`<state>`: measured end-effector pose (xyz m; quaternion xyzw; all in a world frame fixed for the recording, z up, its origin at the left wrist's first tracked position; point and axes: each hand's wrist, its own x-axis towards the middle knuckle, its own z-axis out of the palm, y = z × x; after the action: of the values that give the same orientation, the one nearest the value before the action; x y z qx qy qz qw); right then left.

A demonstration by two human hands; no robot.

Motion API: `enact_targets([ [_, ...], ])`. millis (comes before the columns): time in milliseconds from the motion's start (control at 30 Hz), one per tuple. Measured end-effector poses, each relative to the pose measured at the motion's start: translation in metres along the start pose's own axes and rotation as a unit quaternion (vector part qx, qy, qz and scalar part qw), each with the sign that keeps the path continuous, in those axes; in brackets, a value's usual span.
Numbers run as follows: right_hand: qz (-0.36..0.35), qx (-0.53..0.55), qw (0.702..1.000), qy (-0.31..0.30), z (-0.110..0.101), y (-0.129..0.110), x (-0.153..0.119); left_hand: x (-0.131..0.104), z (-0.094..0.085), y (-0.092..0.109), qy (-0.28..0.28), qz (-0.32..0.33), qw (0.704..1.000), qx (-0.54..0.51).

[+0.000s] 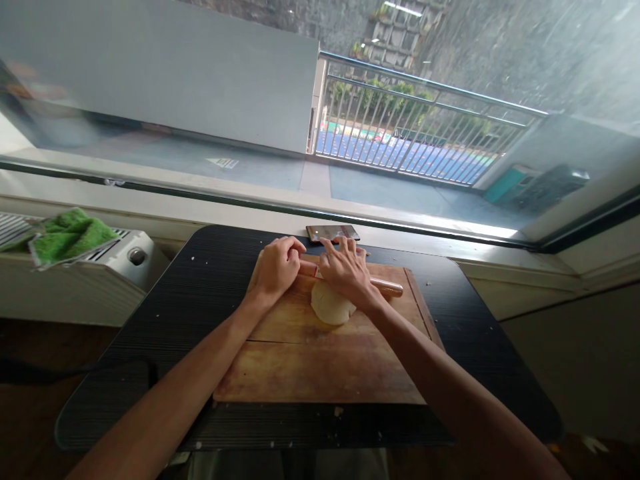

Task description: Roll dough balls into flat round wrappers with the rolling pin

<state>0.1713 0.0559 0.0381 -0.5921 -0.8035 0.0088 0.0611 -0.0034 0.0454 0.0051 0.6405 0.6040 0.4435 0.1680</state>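
A wooden rolling pin (387,287) lies across a cutting board (320,370), along the far edge of a pale, flattened round of dough (331,305). My left hand (281,261) curls closed over the pin's left end and hides its tip. Spread over the pin's middle, my right hand (345,267) presses down with its fingers apart and slightly bent, not wrapped round it. The right part of the pin sticks out past my right wrist. My right hand and wrist cover part of the dough's far right side.
The board rests on a black table (165,313) scattered with small crumbs. At the table's far edge lies a phone (333,233), by the window sill. A green cloth (75,237) drapes over a white radiator (120,267) at left. Beyond the window stands a metal railing (400,120).
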Motion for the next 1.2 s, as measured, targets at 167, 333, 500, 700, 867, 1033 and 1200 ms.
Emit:
enact_targets([
  [167, 0.001, -0.023, 1.000, 0.018, 0.001, -0.007, -0.015, -0.001, 0.001, -0.004, 0.009, -0.032, 0.999, -0.022],
  [333, -0.004, -0.045, 0.997, 0.058, 0.006, -0.013, -0.028, -0.001, 0.001, -0.001, -0.002, -0.042, 0.999, -0.006],
  [500, 0.014, -0.053, 0.998, 0.041, 0.005, -0.018, -0.032, -0.001, 0.001, 0.002, -0.011, -0.048, 0.999, -0.002],
  [700, 0.017, -0.030, 0.999, 0.011, 0.002, -0.013, -0.015, 0.002, -0.003, 0.006, -0.044, -0.054, 0.997, 0.023],
  [867, 0.008, -0.033, 0.999, 0.024, 0.006, -0.003, 0.003, 0.003, -0.005, 0.009, -0.062, -0.047, 0.997, 0.028],
  [1033, -0.011, -0.035, 0.999, 0.023, 0.009, 0.002, 0.014, 0.005, -0.005, 0.008, -0.064, -0.055, 0.996, 0.037],
  [1200, -0.011, -0.041, 0.998, 0.038, 0.009, 0.000, 0.011, 0.005, -0.005, 0.009, -0.064, -0.057, 0.996, 0.038],
])
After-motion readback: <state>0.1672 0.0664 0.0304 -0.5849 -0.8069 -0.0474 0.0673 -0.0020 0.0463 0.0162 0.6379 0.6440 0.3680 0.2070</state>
